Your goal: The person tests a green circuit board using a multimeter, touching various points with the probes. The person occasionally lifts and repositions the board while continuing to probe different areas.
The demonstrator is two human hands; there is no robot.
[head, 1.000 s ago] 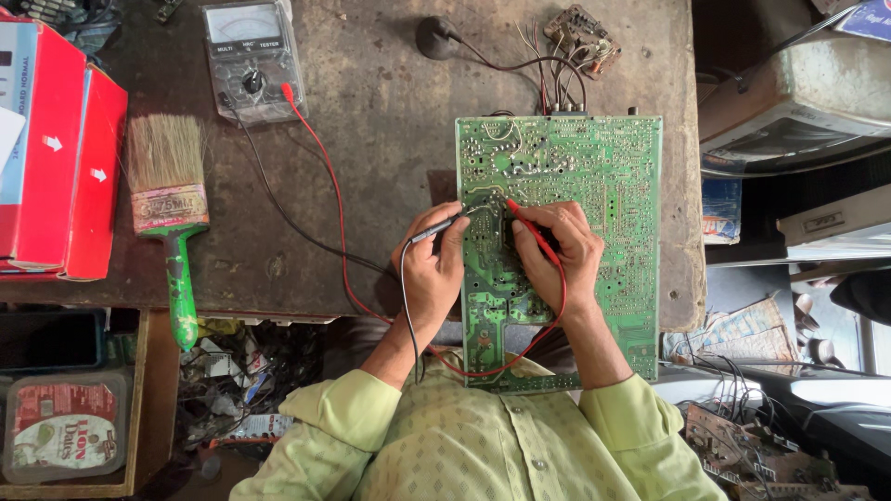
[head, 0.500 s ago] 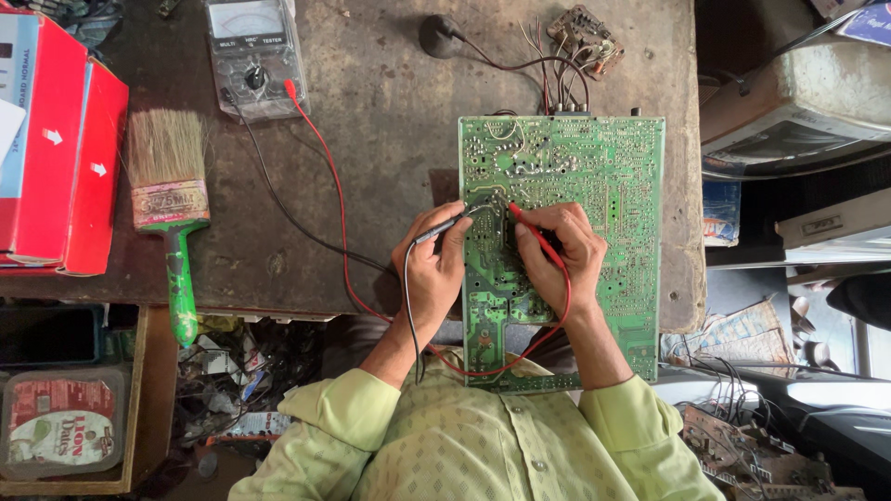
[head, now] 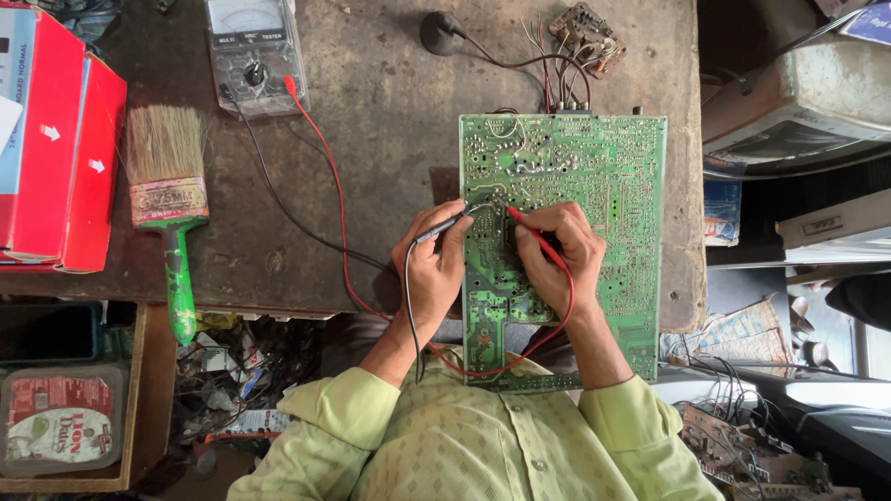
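centre frame: our left hand (head: 434,269) pinches the black probe (head: 444,225), right hand (head: 557,255) pinches the red probe (head: 534,237), both tips on the green circuit board (head: 613,186).

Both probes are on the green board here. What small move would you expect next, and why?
Probably a glance up at the meter. The left hand holds the black probe and the right hand the red probe, both tips resting close together on the circuit board. With contact apparently made, reading the dial seems likelier than shifting a tip. The needle is too small to read.
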